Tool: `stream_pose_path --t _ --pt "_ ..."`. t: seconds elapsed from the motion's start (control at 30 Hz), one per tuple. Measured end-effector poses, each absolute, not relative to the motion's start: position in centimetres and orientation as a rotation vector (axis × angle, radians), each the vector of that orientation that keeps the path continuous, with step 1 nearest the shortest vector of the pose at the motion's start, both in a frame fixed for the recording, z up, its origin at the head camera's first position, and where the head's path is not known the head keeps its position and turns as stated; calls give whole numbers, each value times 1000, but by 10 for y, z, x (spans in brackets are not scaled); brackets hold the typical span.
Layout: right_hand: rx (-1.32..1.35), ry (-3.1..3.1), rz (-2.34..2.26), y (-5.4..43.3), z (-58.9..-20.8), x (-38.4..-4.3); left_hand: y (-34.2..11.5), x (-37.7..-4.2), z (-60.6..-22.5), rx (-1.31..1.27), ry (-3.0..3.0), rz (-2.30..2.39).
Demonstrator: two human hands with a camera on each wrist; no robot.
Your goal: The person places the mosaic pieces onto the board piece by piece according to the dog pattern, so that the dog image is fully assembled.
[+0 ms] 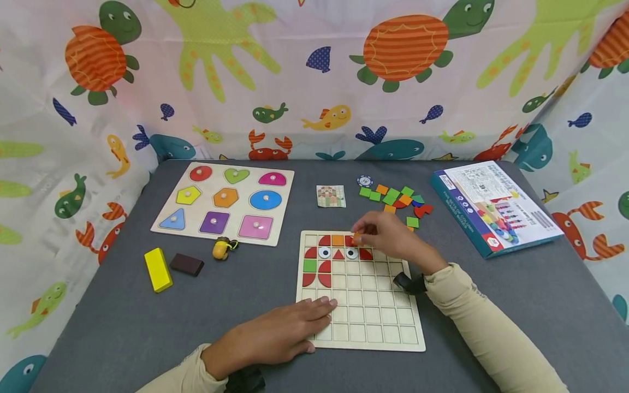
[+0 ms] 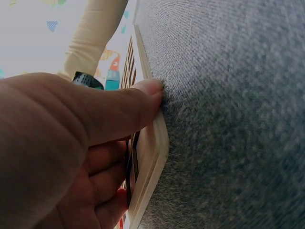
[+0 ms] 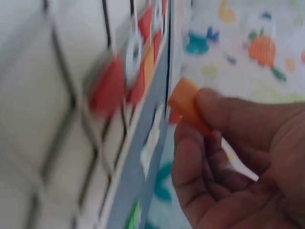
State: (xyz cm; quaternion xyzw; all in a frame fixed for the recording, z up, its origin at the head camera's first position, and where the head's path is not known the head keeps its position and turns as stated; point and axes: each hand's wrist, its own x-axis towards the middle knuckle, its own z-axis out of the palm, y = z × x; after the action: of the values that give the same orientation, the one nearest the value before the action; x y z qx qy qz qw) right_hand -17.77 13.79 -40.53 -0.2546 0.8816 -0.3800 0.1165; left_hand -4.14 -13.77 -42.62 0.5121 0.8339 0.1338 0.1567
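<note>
A wooden grid board (image 1: pixel 371 315) lies on the grey table. My right hand (image 1: pixel 388 234) pinches a small orange tile (image 3: pixel 187 102) between thumb and fingers, just over the board's top row. Below and beside it sit placed pieces: an orange square (image 1: pixel 338 240), a green square (image 1: pixel 309 266), a red triangle (image 1: pixel 338 254), two eye discs and several red curved pieces. My left hand (image 1: pixel 280 330) rests flat on the board's lower left corner, fingers stretched over the grid. In the left wrist view its thumb (image 2: pixel 138 102) lies against the board's edge.
Loose coloured tiles (image 1: pixel 391 195) lie beyond the board, near a small pattern card (image 1: pixel 331 196) and a chip (image 1: pixel 365 181). A box (image 1: pixel 496 207) is at right. Further left are a shape puzzle (image 1: pixel 196 188), yellow block (image 1: pixel 158 270), dark brown block (image 1: pixel 187 265) and small yellow toy (image 1: pixel 221 249).
</note>
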Motion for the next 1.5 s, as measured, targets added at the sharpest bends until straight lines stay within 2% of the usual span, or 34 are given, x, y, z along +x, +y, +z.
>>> stream_pose_path --t 0.23,0.7,1.07,1.27,1.5 --pt "-1012 2369 -1061 108 -415 -151 -137 -43 -426 1468 2394 366" --pt "-1087 2414 -889 104 -421 -147 -137 -44 -425 1452 2398 359" --pt "-689 2650 -906 162 -418 -209 -137 -43 -427 1430 2401 360" --pt "-603 2813 -739 197 -415 -235 -137 -43 -426 1442 2396 375" --pt "-577 2820 -609 211 -421 -248 -138 -42 -428 1436 2378 401"
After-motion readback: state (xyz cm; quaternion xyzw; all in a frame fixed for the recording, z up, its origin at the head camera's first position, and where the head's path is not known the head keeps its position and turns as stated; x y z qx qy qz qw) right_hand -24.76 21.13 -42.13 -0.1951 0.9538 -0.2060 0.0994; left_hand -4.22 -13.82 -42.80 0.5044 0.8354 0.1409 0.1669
